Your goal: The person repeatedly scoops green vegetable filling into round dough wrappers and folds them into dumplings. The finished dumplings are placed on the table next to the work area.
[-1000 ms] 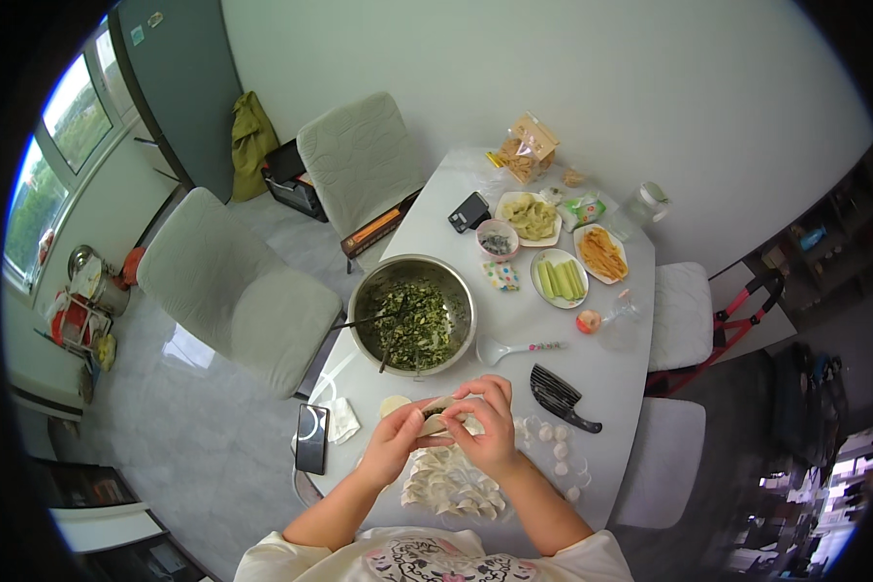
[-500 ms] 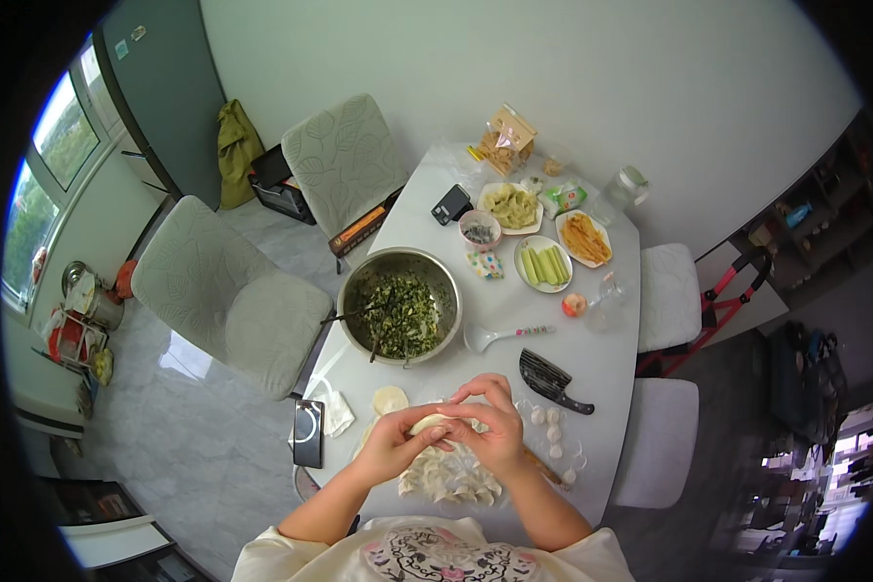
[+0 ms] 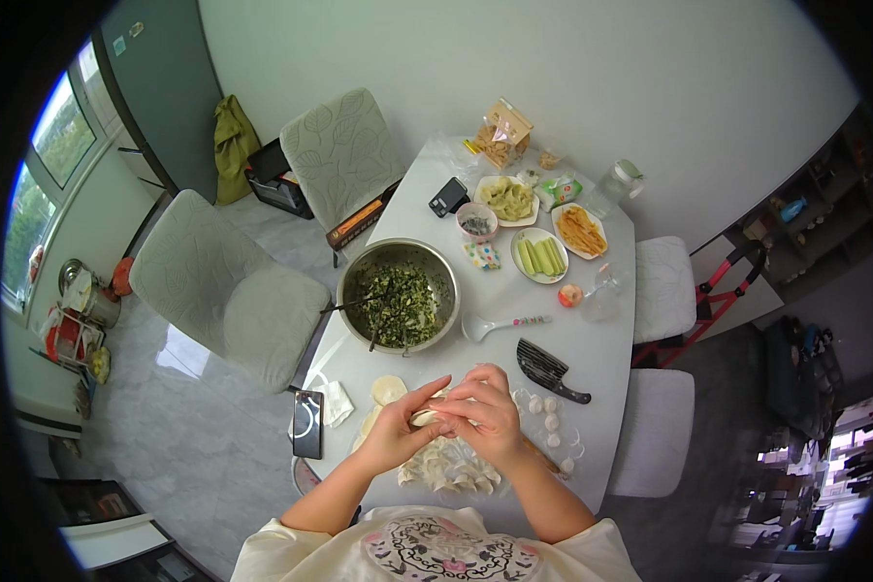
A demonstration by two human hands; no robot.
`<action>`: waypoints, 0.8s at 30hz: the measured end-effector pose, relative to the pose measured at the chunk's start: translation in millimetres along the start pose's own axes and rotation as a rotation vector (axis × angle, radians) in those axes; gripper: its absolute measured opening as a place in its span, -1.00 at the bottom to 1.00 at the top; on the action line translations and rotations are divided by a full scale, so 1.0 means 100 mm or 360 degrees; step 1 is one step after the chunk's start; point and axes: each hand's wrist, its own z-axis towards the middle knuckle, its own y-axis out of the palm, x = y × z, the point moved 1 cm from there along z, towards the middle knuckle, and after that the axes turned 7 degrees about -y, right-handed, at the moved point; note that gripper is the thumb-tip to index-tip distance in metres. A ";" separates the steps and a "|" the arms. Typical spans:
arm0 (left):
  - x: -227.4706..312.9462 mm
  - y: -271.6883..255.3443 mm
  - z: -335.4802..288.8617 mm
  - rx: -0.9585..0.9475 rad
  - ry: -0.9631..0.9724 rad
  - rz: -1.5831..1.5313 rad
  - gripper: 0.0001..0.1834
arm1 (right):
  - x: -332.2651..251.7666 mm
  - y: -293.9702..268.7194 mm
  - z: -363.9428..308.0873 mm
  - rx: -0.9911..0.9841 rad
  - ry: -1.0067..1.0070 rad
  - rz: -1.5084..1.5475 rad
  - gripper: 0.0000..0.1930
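Both hands meet over the near part of the table around a pale folded dumpling (image 3: 423,418). My left hand (image 3: 394,436) cups it from the left, fingers extended along its far side and the thumb near its front. My right hand (image 3: 487,417) pinches its right end with bent fingers, which hide much of the dumpling. Right beneath the hands lie several finished dumplings (image 3: 448,472) in a cluster. Round dough wrappers (image 3: 389,390) lie just beyond my left hand. Small dough balls (image 3: 551,422) sit on the floured surface right of my right hand, beside a partly hidden rolling pin (image 3: 538,454).
A steel bowl (image 3: 343,323) of chopped green filling stands beyond the hands. A white spoon (image 3: 475,328) and a black cleaver (image 3: 543,367) lie to its right. Farther back are plates of food (image 3: 538,281). A phone (image 3: 307,424) and tissue (image 3: 336,403) lie at left.
My right hand's fingers have drawn in and folded closer over the dumpling's right end. My left hand keeps its hold. The whole scene has shifted slightly upward in view.
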 end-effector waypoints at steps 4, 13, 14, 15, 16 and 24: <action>-0.02 -0.01 -0.02 -0.0004 -0.0005 -0.0100 -0.29 | -0.08 0.01 0.00 0.0083 0.0098 0.0023 -0.72; -0.33 0.24 -0.09 0.0089 0.0079 -0.0940 -0.34 | -0.23 0.05 -0.02 0.0132 0.0007 -0.0049 -0.77; -0.32 0.23 -0.11 0.0115 0.0040 -0.0862 -0.37 | -0.24 0.03 -0.01 0.0129 -0.0017 -0.0057 -0.77; -0.31 0.21 -0.12 0.0142 0.0003 -0.0783 -0.40 | -0.26 0.02 0.00 0.0117 -0.0036 -0.0073 -0.78; -0.27 0.20 -0.14 0.0189 0.0067 -0.0524 -0.44 | -0.26 0.01 0.01 0.0107 -0.0052 -0.0091 -0.78; 0.07 0.21 -0.28 0.0235 -0.0058 0.0344 -0.63 | -0.33 -0.09 0.02 0.0014 -0.0092 -0.0126 -0.77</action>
